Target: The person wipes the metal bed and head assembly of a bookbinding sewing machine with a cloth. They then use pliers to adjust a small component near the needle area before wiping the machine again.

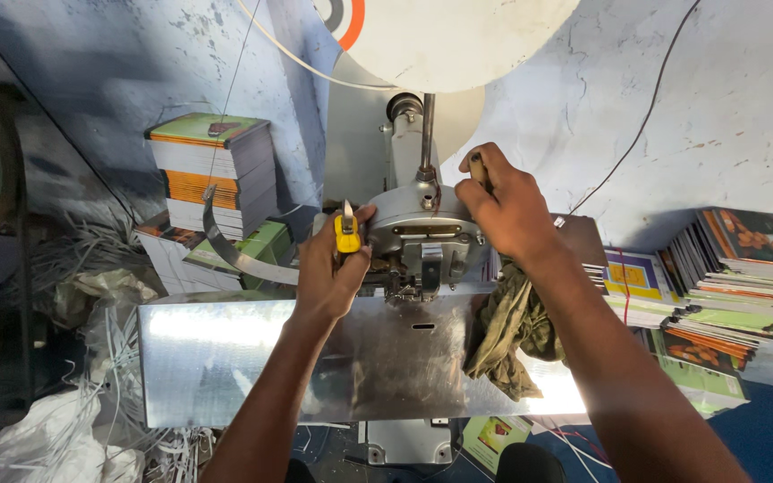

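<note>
head view | left hand [331,273] clenched around a yellow-handled utility knife [346,231], blade up, tip kept near the stitching machine head [422,234] | right hand [505,207] grips a wooden-handled tool [477,167] at the head's top right | olive rag [510,335] lies on the steel table [225,367], beside the right forearm | booklet stacks [216,170] flank the machine, within reach
</note>
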The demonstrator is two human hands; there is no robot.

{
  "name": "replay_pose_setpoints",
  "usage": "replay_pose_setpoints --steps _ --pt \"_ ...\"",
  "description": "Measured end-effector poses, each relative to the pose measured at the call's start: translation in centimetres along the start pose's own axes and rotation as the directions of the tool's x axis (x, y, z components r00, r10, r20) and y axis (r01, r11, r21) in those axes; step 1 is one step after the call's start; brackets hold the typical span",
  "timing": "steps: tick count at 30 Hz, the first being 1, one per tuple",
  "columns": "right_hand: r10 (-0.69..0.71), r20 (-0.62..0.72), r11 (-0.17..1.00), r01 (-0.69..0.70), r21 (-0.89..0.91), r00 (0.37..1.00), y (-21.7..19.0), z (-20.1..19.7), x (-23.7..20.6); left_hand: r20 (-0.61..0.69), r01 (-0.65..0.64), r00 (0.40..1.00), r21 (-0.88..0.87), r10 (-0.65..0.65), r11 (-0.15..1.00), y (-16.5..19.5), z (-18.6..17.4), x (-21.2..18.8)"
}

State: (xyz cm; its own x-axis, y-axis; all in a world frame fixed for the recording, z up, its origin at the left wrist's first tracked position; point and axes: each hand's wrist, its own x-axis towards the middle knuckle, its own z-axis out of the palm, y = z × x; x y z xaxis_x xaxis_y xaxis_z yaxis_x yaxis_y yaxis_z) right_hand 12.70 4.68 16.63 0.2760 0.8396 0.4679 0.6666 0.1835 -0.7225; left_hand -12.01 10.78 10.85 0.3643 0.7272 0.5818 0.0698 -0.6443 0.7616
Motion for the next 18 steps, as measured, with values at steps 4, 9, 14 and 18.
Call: replay_pose_setpoints --steps 4,9,14,18 --pt "0.014 0.006 1.000 -0.013 -0.023 1.000 -0.11 -0.04 -0.19 0.008 0.007 1.000 -0.050 -0.007 0.999 -0.05 0.05 -0.07" --pt "-0.002 0.012 0.998 0.003 -0.056 1.000 -0.11 -0.09 -0.24 0.016 0.081 0.997 -0.038 -0.080 0.996 -0.18 0.12 -0.09" --pt "0.032 0.009 0.997 -0.032 -0.067 0.999 -0.38 -0.11 -0.45 0.010 0.031 0.999 -0.029 -0.031 0.999 -0.13 0.12 -0.06" --pt "0.043 0.007 0.997 -0.043 -0.063 0.999 -0.77 -0.12 -0.75 0.010 0.088 0.996 -0.048 -0.087 0.995 0.00 0.24 0.05"
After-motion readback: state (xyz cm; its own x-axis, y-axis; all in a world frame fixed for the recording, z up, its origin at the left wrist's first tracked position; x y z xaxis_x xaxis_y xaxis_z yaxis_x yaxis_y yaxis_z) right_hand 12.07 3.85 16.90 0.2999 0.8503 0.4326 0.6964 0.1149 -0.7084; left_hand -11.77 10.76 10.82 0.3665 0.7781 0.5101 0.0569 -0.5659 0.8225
